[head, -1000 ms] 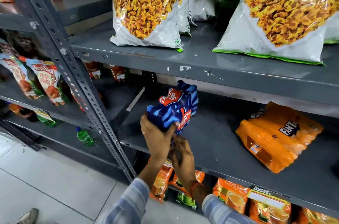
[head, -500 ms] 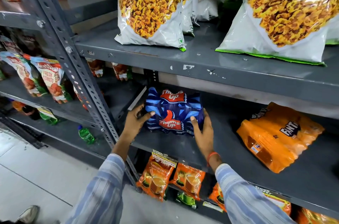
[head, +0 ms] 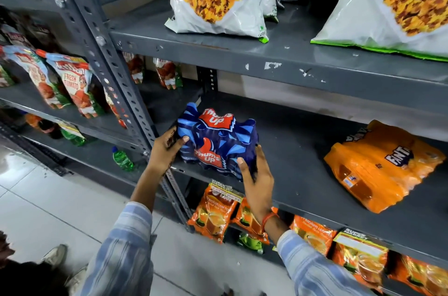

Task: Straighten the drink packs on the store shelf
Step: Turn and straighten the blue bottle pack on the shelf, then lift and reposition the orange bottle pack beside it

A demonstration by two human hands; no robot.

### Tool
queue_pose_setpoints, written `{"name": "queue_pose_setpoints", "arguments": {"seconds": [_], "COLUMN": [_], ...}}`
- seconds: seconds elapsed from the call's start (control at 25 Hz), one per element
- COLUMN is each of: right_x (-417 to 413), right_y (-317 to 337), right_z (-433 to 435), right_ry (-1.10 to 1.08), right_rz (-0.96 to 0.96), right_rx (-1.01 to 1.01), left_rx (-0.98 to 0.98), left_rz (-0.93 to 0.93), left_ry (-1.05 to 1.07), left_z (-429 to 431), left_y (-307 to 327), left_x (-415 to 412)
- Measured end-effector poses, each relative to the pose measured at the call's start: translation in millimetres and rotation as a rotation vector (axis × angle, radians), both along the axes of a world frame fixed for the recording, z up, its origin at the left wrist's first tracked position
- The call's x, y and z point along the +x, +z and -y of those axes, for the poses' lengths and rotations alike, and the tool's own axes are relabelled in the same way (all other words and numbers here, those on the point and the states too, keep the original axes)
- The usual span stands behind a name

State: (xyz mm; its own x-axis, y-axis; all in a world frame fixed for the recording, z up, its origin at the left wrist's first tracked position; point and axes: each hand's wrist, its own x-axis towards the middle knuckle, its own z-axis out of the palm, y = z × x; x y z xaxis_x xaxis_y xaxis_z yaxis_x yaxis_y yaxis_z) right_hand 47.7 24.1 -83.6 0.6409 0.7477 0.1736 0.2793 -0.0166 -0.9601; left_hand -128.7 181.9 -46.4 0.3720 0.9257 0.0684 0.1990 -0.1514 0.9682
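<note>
Blue drink pack (head: 218, 144) laid at the shelf's (head: 303, 174) front left corner, clasped between left hand (head: 167, 150) and right hand (head: 257, 181), each grip part-closed on its sides, orange drink pack (head: 380, 164) laid askew toward the right edge

"Thums Up" on blue pack (head: 218, 144); "FANTA" on orange pack (head: 383, 164).

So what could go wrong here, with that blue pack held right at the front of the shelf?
The blue Thums Up pack sits at the front edge of the grey shelf, gripped by the left hand and right hand; a careless nudge might tip it off towards the floor. Sliding it right could also bump the orange Fanta pack, which lies askew.
</note>
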Motion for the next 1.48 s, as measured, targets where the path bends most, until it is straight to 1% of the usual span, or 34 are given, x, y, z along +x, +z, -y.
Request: {"name": "queue_pose_setpoints", "arguments": {"seconds": [0.12,0.16,0.28,0.36,0.44,0.52,0.6,0.68,0.76,0.84,0.88,0.92,0.96,1.0,1.04,1.08,1.12,1.16,1.2,1.24,1.28,1.32,1.36,1.4,1.48], "right_x": [-4.6,-4.9,0.5,14.2,32.3,53.0,86.0,131.4,173.4,204.1,222.9,240.9,257.9,276.3,304.4,341.8,392.5,425.7,441.7,441.4,425.1,394.2,362.4,344.6,323.8], "right_y": [0.4,1.8,9.6,18.2,27.3,31.0,28.3,25.2,30.6,37.0,40.9,49.0,56.0,61.7,52.9,25.4,-20.5,-53.3,-67.9,-63.1,-43.5,-9.5,22.7,34.2,16.5], "right_z": [0.1,0.7,7.0,13.8,25.7,38.9,64.0,95.6,119.0,131.5,136.3,140.0,146.7,153.1,156.6,161.3,159.6,161.1,168.0,176.2,180.1,184.9,193.9,201.7,218.7], "right_ry": [0.007,0.012,0.010,-0.013,-0.040,-0.058,-0.094,-0.155,-0.212,-0.184,-0.170,-0.189,-0.209,-0.214,-0.214,-0.215,-0.222,-0.231,-0.212,-0.168,-0.154,-0.199,-0.258,-0.296,-0.237], "right_rz": [-0.018,-0.025,0.023,0.063,0.137,0.196,0.225,0.295,0.385,0.536,0.545,0.479,0.458,0.453,0.443,0.356,0.221,0.078,-0.049,-0.129,-0.160,-0.159,-0.132,-0.149,-0.182], "right_rx": [-0.022,-0.029,-0.069,-0.081,-0.057,-0.037,-0.026,-0.026,-0.076,-0.167,-0.223,-0.275,-0.290,-0.320,-0.363,-0.453,-0.451,-0.473,-0.482,-0.443,-0.389,-0.326,-0.271,-0.254,-0.202], "left_rx": [0.040,0.068,0.206,0.303,0.393,0.501,0.534,0.450,0.253,-0.112,-0.321,-0.509,-0.654,-0.723,-0.744,-0.747,-0.760,-0.774,-0.783,-0.766,-0.707,-0.616,-0.515,-0.384,-0.083], "left_rz": [-0.070,-0.128,-0.453,-0.592,-0.615,-0.572,-0.525,-0.480,-0.497,-0.469,-0.380,-0.266,-0.189,-0.132,-0.082,-0.019,0.032,0.080,0.103,0.114,0.096,0.063,-0.010,-0.104,-0.302], "left_ry": [0.014,0.030,0.085,0.097,0.109,0.117,0.054,-0.030,-0.049,-0.119,-0.161,-0.173,-0.161,-0.158,-0.180,-0.216,-0.250,-0.259,-0.236,-0.214,-0.169,-0.128,-0.112,-0.123,-0.199], "left_z": [2.7,7.1,42.3,81.1,119.0,148.6,176.7,206.3,227.0,234.9,236.2,238.4,241.2,246.4,252.2,257.4,257.7,257.1,256.6,255.8,250.5,246.7,240.4,234.3,227.5], "left_y": [3.2,3.4,1.1,0.1,3.4,3.2,-0.7,-4.0,-9.6,-1.9,-1.0,1.8,2.0,2.0,3.1,5.2,2.4,0.4,-0.9,-2.5,-7.2,-7.7,-8.4,-6.6,-4.6], "left_x": [-1.0,2.2,23.5,47.4,74.9,103.2,139.5,187.1,240.0,284.8,303.8,315.6,323.1,329.1,333.6,336.5,339.8,343.7,348.0,352.2,356.0,356.2,353.3,348.0,334.4]}}
